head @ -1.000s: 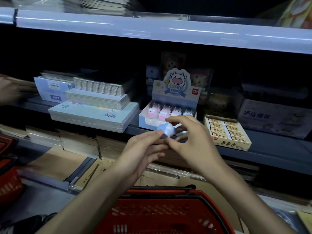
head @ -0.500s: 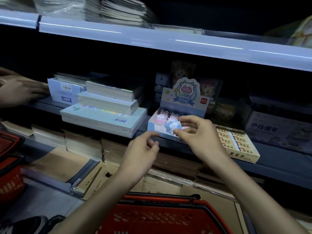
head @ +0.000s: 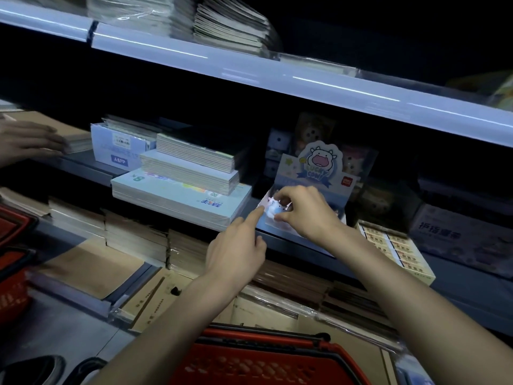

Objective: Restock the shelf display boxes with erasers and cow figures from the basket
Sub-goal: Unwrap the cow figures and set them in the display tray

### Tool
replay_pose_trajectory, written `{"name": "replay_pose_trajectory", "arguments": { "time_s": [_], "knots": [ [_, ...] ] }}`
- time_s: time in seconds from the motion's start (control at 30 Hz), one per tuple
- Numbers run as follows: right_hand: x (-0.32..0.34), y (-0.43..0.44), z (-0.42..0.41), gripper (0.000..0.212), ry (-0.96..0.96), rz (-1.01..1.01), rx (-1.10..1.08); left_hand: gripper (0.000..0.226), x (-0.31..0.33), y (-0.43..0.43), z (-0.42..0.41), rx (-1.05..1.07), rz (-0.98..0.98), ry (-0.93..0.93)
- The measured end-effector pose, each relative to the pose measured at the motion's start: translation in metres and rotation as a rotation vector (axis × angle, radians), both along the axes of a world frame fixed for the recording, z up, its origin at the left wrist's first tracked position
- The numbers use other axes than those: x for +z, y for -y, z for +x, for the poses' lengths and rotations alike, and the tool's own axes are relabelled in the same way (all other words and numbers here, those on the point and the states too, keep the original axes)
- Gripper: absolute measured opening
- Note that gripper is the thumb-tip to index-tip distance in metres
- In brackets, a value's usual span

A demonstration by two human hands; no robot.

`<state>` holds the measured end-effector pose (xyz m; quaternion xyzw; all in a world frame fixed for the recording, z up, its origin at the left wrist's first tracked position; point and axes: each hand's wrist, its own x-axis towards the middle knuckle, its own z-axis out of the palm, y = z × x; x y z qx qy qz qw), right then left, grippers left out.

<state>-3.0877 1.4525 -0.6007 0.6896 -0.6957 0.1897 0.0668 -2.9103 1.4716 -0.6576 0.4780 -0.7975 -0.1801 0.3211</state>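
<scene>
The cow display box, pale blue with a cartoon cow card at its back, stands on the middle shelf. My right hand pinches a small pale blue cow figure over the box's front left corner. My left hand points its index finger up at that figure, the tip at or near it, its other fingers curled. To the right lies the eraser box, filled with several yellow-labelled erasers. The red basket sits below my arms; its contents are too dark to make out.
Stacks of notebooks lie left of the cow box. Another person's hand rests on the shelf at far left. A grey box with characters stands at right. A second red basket is at the left edge.
My right hand has carried the cow figure from in front of the shelf to the box's front left corner. My left hand let go of it and now points at it.
</scene>
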Motion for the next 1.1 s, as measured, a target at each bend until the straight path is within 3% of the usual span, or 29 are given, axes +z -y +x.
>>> {"name": "replay_pose_trajectory", "arguments": {
  "time_s": [0.23,0.4,0.57,0.7,0.87,1.0,1.1],
  "knots": [
    [0.005,0.011,0.007,0.034,-0.066,0.058,-0.021,0.062,-0.002,0.008,0.0,-0.022,0.048,-0.033],
    [0.016,0.015,0.018,0.023,-0.23,0.117,0.031,0.064,-0.003,0.013,-0.002,-0.017,0.041,-0.034],
    [0.018,0.02,0.027,0.032,-0.145,0.172,0.011,0.066,-0.004,0.015,0.001,-0.019,0.084,-0.07],
    [0.007,0.014,0.022,0.024,-0.008,0.096,-0.013,0.068,-0.003,0.014,0.003,-0.029,0.104,-0.079],
    [-0.009,-0.002,0.015,0.018,-0.002,0.037,0.032,0.068,-0.002,0.013,0.001,-0.029,0.117,-0.069],
    [-0.022,-0.01,0.008,0.025,0.156,-0.036,-0.053,0.067,-0.003,0.01,0.0,-0.019,0.089,-0.035],
    [-0.029,-0.016,0.011,0.026,0.175,-0.062,-0.062,0.068,-0.003,0.007,-0.001,-0.017,0.085,-0.014]
  ]
}}
